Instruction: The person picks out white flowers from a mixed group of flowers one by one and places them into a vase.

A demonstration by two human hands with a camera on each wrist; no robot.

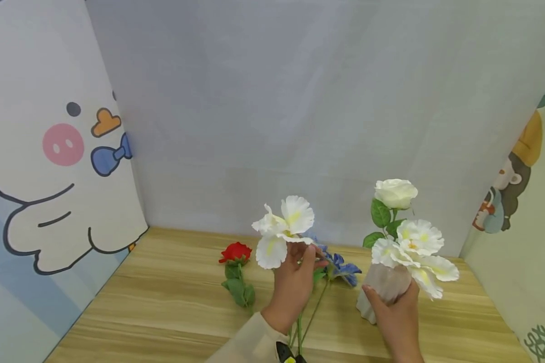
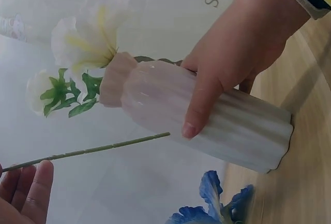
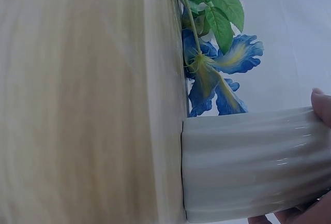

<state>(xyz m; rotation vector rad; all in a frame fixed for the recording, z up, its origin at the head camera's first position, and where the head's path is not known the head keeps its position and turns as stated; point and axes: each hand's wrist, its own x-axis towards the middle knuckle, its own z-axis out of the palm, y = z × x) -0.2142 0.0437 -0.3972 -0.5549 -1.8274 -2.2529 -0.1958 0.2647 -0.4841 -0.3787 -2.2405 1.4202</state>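
My left hand [image 1: 294,285] holds a white iris [image 1: 285,229] above the table, its large petals at the fingertips. The left wrist view shows the green stem [image 2: 114,145] pinched in those fingers, its bare end pointing toward the vase's side. My right hand [image 1: 400,315] grips a white ribbed vase [image 1: 386,282] round its body, thumb across the front; the vase stands upright on the table. Out of its mouth rise a white rose [image 1: 395,193] with green leaves and another white iris [image 1: 415,254], which leans to the right over the hand.
A red rose [image 1: 236,253] lies on the wooden table [image 1: 172,292] to the left. Blue irises [image 1: 342,269] lie between the hands, close beside the vase, with stems running toward the front. A grey cloth backdrop [image 1: 263,116] closes off the back; printed panels [image 1: 32,212] flank the table.
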